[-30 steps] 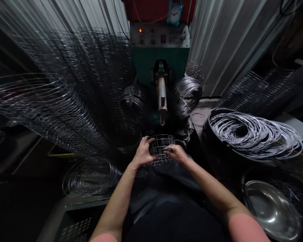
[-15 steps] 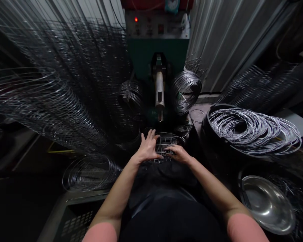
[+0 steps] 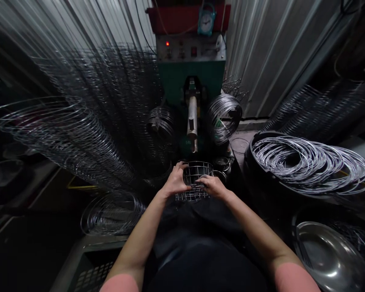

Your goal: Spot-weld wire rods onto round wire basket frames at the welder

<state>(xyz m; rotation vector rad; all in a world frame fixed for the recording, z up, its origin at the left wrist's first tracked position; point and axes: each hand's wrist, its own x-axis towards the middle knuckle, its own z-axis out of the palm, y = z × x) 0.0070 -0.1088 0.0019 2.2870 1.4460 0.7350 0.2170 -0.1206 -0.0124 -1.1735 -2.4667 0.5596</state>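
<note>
A small wire basket [image 3: 197, 167] of bright metal grid sits low in front of me, close to my dark apron. My left hand [image 3: 177, 179] grips its left side, thumb near the front and fingers over the far rim. On the right side my right hand [image 3: 213, 185] is closed on the wire, fingers pointing inward; whether it also pinches a loose piece I cannot make out. Just beyond the basket stands a green machine [image 3: 173, 77] with a metal arm [image 3: 192, 117] pointing down toward me.
Tall stacks of wire rings [image 3: 79, 138] rise on the left. Wire coils [image 3: 225, 117] flank the machine arm. On the right, a black tub holds loose wire hoops [image 3: 310, 162], with a steel bowl [image 3: 325, 255] nearer me. A plastic crate [image 3: 88, 251] sits lower left.
My left hand's fingers, spread before, now bend over the basket's rim. The basket has tipped slightly and more of its near grid shows. The view has tilted up a little.
</note>
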